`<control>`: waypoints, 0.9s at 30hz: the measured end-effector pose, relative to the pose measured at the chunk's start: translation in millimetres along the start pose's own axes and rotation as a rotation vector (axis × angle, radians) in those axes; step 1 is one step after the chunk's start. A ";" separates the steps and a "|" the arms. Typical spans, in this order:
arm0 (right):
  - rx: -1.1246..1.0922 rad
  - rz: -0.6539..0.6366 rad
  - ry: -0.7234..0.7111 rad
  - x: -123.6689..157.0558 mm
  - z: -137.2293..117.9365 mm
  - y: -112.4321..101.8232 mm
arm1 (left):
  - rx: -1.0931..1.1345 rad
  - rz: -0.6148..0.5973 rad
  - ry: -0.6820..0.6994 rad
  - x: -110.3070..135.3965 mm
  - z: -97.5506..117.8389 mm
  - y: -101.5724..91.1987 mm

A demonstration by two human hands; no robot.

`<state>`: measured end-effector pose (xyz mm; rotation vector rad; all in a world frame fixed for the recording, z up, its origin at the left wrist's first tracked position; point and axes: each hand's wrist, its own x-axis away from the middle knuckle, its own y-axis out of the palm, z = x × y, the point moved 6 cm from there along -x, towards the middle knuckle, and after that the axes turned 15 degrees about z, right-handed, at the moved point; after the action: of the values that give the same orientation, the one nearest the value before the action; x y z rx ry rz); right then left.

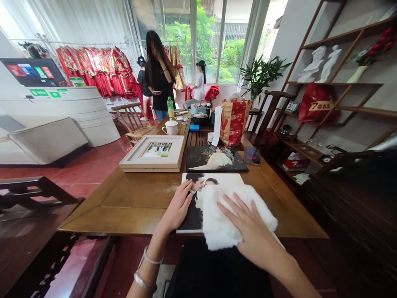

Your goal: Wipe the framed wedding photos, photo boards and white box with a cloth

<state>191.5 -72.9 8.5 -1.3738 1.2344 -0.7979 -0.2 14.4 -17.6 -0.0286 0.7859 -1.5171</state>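
Note:
A photo panel [190,221] showing a couple lies flat at the near edge of the wooden table. Along its left side my left hand [179,205] rests with fingers stretched out. My right hand [248,221] lies spread and flat on top of a folded white cloth [217,203], which covers much of the panel's right part and hangs a little over the table edge. Just beyond lies a dark photo panel [198,159] with a figure in a white gown. To its left is a stack of light framed pictures [151,167].
Farther along the table [130,207] stand a lidded white cup [171,127], a green bottle [170,107], a red paper bag [234,120] and a phone [252,156]. A person in black [161,76] stands past the table. Wooden chairs [130,120] flank it; shelves [341,85] line the right wall.

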 end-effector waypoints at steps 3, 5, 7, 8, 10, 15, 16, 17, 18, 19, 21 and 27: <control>0.007 0.051 0.077 -41.0 28.4 -0.1 | -0.015 -0.003 0.022 -0.5 -0.1 0.2; 0.011 0.070 0.109 -66.6 40.9 0.8 | -0.026 -0.004 0.040 -0.9 -0.2 0.9; 0.021 0.084 0.118 -81.0 45.3 1.8 | -0.040 0.001 0.051 -1.1 -0.7 1.6; 0.030 0.092 0.117 -82.3 44.5 2.3 | -0.047 0.004 0.053 -1.2 -1.1 1.9; 0.050 0.110 0.108 -72.4 38.0 3.5 | -0.053 0.007 0.062 -1.0 -1.7 2.4; 0.054 0.121 0.011 -2.0 12.9 4.5 | -0.049 0.017 0.095 -0.5 -1.8 2.8; 0.035 0.109 -0.022 11.8 10.0 3.8 | -0.049 0.020 0.097 -0.4 -1.8 2.9; 0.010 0.090 -0.057 22.9 8.6 3.0 | -0.049 0.021 0.097 -0.4 -1.7 2.9; -0.019 0.068 -0.090 30.5 8.8 2.1 | -0.048 0.022 0.097 -0.5 -1.6 3.0; -0.045 0.046 -0.115 34.0 10.9 1.0 | -0.048 0.020 0.096 -0.5 -1.5 3.1; -0.070 0.024 -0.119 27.3 21.4 -1.9 | -0.049 0.015 0.089 -0.7 -1.5 3.3; -0.036 0.050 0.110 -58.4 60.1 -4.5 | -0.058 -0.006 0.092 -1.4 -1.2 3.1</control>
<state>235.2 -1.2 10.5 -1.3377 1.3690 -0.8290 2.1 16.5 -19.4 -0.0046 0.9041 -1.5090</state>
